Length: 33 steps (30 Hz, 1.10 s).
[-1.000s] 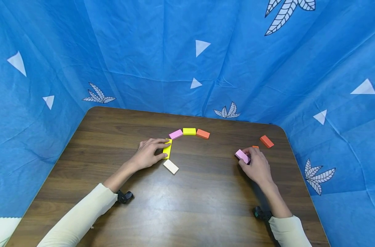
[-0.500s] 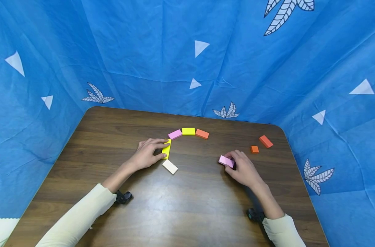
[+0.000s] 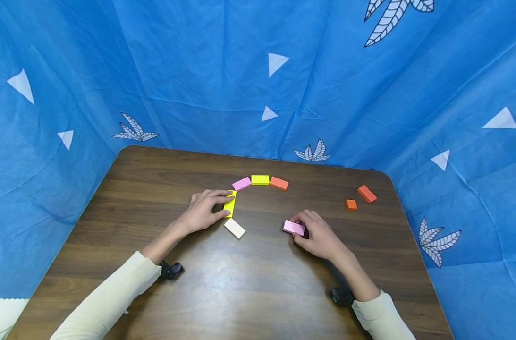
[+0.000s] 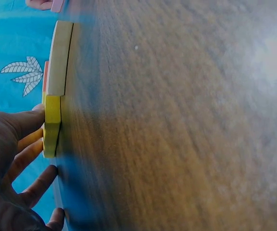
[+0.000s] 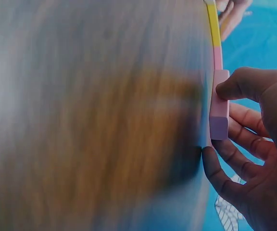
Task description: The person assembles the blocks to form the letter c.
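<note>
My left hand (image 3: 204, 211) holds a yellow block (image 3: 230, 204) lying on the table, thumb at its near end and fingertips at its far end. The same yellow block (image 4: 53, 126) shows under the thumb in the left wrist view. A cream block (image 3: 234, 228) lies just in front of it, set at a slant. To the right, my right hand (image 3: 319, 234) pinches a pink block (image 3: 293, 227) between thumb and fingers. In the right wrist view that pink block (image 5: 220, 105) appears slightly above the tabletop.
A curve of blocks runs from the held yellow one: a pink block (image 3: 241, 184), a yellow block (image 3: 260, 180) and an orange block (image 3: 279, 183). Farther right lie a small orange block (image 3: 351, 205) and a red-orange block (image 3: 367, 194). A blue curtain (image 3: 198, 71) surrounds the wooden table (image 3: 258, 293).
My right hand has carried the pink block leftward across the table, away from the two orange blocks at the right. My left hand stays at the yellow block.
</note>
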### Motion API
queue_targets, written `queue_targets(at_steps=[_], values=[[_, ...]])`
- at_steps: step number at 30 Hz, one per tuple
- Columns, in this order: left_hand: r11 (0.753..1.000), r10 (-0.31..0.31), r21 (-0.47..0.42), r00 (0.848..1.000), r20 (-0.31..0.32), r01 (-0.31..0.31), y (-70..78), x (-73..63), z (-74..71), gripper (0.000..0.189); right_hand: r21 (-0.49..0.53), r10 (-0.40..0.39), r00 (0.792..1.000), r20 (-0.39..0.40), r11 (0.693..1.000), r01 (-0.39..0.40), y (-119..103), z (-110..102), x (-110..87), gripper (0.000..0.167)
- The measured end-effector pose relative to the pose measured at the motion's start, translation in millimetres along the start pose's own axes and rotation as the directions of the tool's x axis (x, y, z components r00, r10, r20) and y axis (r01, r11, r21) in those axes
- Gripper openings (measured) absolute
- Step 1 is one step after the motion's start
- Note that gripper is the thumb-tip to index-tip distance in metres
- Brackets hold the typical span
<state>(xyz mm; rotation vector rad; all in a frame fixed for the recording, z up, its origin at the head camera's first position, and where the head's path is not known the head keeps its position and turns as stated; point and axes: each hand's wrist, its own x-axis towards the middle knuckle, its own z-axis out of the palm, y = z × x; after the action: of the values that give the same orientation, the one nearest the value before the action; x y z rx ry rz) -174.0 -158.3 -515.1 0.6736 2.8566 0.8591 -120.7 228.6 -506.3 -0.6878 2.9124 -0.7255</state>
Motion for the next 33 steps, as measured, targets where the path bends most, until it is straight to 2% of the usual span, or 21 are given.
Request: queue_targets(at_steps=[9, 18, 33], values=[[1.000, -0.005, 0.002, 1.000, -0.003, 0.005, -1.5, -1.4, 0.0, 0.053, 0.002, -0.066, 0.997, 0.043, 0.998, 0.066, -22, 16, 6.9, 0.032], [1.000, 0.007, 0.004, 1.000, 0.000, -0.007, -0.6, 0.2, 0.5, 0.054, -0.012, -0.075, 0.995, 0.060, 0.997, 0.076, -43, 26, 16.2, 0.032], [1.000, -0.003, -0.006, 1.000, -0.004, 0.003, -2.1, 0.3, 1.6, 0.054, -0.013, -0.159, 0.979, 0.126, 0.987, 0.162, -71, 39, 28.3, 0.030]])
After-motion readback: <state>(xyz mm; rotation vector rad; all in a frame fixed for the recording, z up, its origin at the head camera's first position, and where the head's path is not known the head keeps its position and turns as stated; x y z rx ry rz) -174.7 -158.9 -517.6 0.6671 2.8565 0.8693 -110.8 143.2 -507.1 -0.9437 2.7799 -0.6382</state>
